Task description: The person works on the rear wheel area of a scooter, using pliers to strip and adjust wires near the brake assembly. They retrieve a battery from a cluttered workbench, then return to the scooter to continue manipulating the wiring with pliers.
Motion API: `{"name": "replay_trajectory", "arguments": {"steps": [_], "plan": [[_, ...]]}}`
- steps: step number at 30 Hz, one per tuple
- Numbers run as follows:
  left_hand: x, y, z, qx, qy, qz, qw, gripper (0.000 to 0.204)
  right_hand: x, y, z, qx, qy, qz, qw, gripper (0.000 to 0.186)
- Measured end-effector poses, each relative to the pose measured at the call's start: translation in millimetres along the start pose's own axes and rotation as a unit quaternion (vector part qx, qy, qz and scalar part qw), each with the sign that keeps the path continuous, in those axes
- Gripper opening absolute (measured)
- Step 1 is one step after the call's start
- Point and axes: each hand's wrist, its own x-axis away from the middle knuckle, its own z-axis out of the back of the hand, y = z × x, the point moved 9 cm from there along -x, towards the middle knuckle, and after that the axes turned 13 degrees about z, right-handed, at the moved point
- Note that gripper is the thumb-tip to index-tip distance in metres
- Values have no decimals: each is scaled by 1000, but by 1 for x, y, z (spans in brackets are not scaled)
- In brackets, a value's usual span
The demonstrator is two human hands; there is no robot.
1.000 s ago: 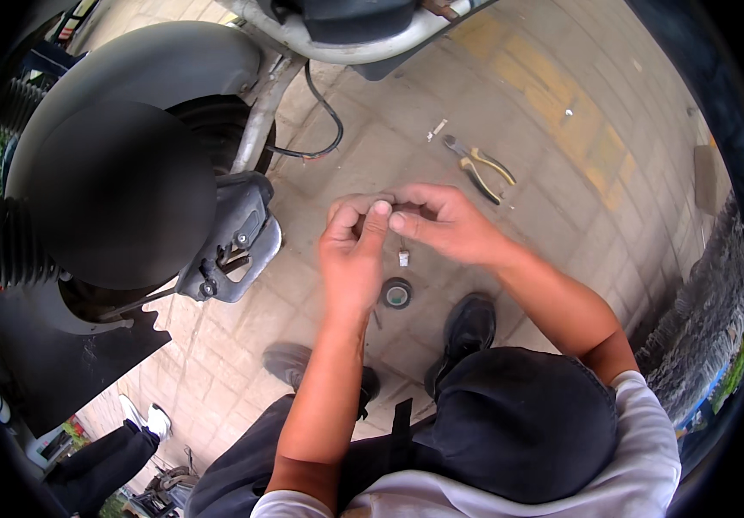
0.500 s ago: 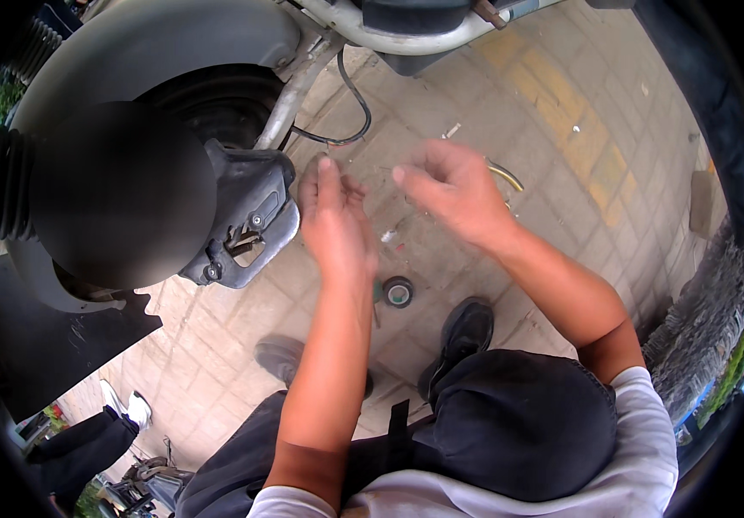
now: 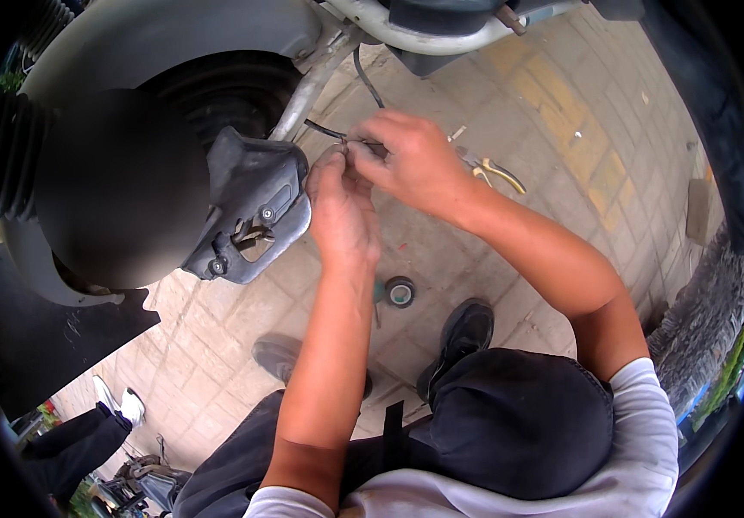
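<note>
My left hand and my right hand meet beside the wheel, fingertips almost touching. Both pinch at a black cable that loops down from the vehicle's frame. The exact spot where they hold it is partly covered by the fingers, and any bare wire there is too small to make out. Just left of my left hand is a grey-black plastic bracket with bolts and a slot. A pair of pliers with yellow-and-black handles lies on the paving beyond my right wrist.
A grey mudguard and wheel stand at upper left, under a pale metal frame tube. A roll of black tape lies near my shoes, beside a green-handled tool. Another person's white shoes show at lower left.
My right hand has moved left to join my left hand, and both have closed at the cable. The pliers, partly hidden before, now show more fully.
</note>
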Motion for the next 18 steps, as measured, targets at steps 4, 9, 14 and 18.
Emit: {"name": "replay_trajectory", "arguments": {"steps": [4,9,14,18], "plan": [[-2,1,2,22,19,4,1000,16,2,2,-5,6,-12,-4,1000,12],[-8,0,2,10,27,2,1000,13,4,5,-5,5,-9,-17,1000,14],[-9,2,5,2,47,-1,999,12,4,6,-7,15,-13,-7,1000,15],[-9,4,3,-22,52,-14,998,12,3,5,-5,25,-8,-3,1000,16]]}}
